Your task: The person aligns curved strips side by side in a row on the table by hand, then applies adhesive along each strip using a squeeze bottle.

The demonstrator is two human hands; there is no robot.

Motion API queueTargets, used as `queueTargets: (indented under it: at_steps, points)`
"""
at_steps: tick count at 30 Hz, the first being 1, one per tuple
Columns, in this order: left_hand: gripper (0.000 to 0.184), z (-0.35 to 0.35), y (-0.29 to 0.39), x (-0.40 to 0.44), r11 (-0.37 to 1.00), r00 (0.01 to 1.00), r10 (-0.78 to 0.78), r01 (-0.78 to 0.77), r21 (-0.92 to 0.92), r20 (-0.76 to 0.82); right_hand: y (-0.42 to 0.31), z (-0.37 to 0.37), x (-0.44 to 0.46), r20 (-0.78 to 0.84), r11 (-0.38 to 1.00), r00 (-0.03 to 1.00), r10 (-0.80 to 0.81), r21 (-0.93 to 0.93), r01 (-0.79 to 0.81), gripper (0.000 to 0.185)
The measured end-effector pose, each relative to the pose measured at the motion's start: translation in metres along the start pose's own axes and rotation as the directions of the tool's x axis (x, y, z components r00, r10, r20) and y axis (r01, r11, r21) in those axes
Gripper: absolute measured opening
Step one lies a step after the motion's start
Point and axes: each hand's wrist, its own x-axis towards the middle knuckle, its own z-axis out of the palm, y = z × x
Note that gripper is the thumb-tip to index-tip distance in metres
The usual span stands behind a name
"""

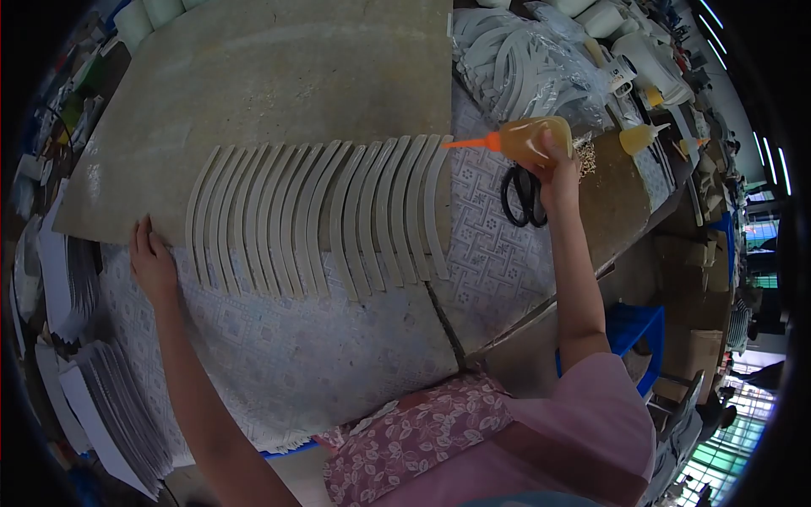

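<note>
My right hand grips a squeeze bottle of yellowish liquid, tipped on its side. Its orange nozzle points left, and the tip is at the top end of the rightmost curved strip; whether they touch I cannot tell. Several pale grey curved strips lie side by side in a row, partly on a brown board and partly over its front edge. My left hand rests with fingers extended at the board's front left edge, holding nothing.
Black-handled scissors lie below the bottle. Behind are a plastic bag of curved pieces, a mug and a second squeeze bottle. Stacked white sheets stand at the left. A blue stool is at the right.
</note>
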Motion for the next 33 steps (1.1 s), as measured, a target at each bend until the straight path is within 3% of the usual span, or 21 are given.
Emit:
queueTargets:
  at_steps: [10, 19, 28, 33]
  points:
    - [0.038, 0.001, -0.002, 0.000, 1.000, 1.000, 0.011, -0.011, -0.022, -0.004, -0.003, 0.004, -0.010, 0.281, 0.975, 0.934, 0.221, -0.080, -0.207, 0.044]
    - [0.038, 0.000, 0.000, 0.000, 1.000, 1.000, 0.004, -0.004, 0.001, 0.000, -0.003, 0.003, -0.020, 0.442, 0.944, 0.834, 0.329, -0.168, -0.284, 0.046]
    - [0.038, 0.001, -0.001, 0.000, 1.000, 1.000, -0.008, 0.008, -0.002, 0.010, -0.005, -0.003, -0.026, 0.533, 0.910, 0.738, 0.414, -0.258, -0.324, 0.041]
    - [0.039, 0.002, -0.004, 0.000, 1.000, 1.000, -0.001, 0.001, -0.003, 0.013, 0.005, -0.012, -0.026, 0.538, 0.910, 0.735, 0.413, -0.276, -0.310, 0.038]
